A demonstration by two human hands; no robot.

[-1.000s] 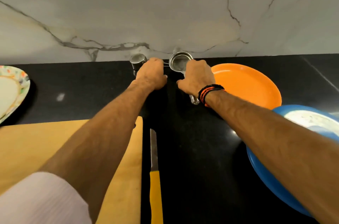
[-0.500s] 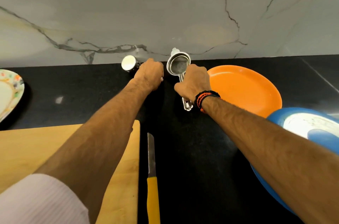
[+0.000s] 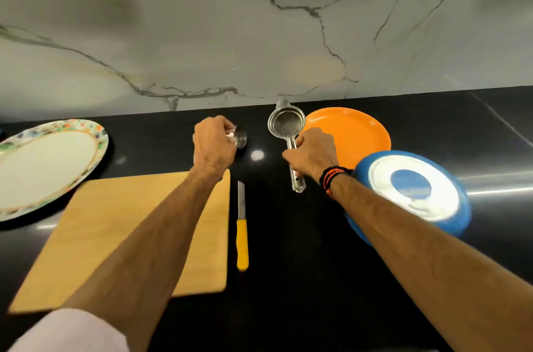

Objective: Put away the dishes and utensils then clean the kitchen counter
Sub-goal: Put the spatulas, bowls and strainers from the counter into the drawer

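Steel shines in both fists above the black counter [image 3: 288, 279]. The left hand [image 3: 213, 145] curls round a small metal cup [image 3: 239, 136], which pokes out sideways past the thumb side with its round end facing right; whether the cup touches the counter cannot be told. The right hand [image 3: 313, 154] grips the handle of a metal strainer [image 3: 286, 124]: the round mesh bowl sticks out beyond the knuckles toward the marble wall [image 3: 259, 34], and the handle's tail shows below the fist. A black and orange band [image 3: 331, 178] circles that wrist.

Taking the strainer as the mark: the cup is a short way to its left, apart from it, with bare counter and a bright glint of light between. An orange plate [image 3: 354, 129] lies just to its right, its rim running behind the right hand. A blue plate [image 3: 415, 193] sits right of and nearer than the strainer, overlapping the orange plate's near edge and partly hidden by the right forearm. A yellow-handled knife [image 3: 241, 232] lies nearer than the strainer and to its left, blade pointing to the wall, just beside the right edge of a wooden cutting board [image 3: 121, 236]. Far left, a patterned plate [image 3: 49, 164] rests close to the board's far corner. Open dark counter stretches between the knife and the blue plate.
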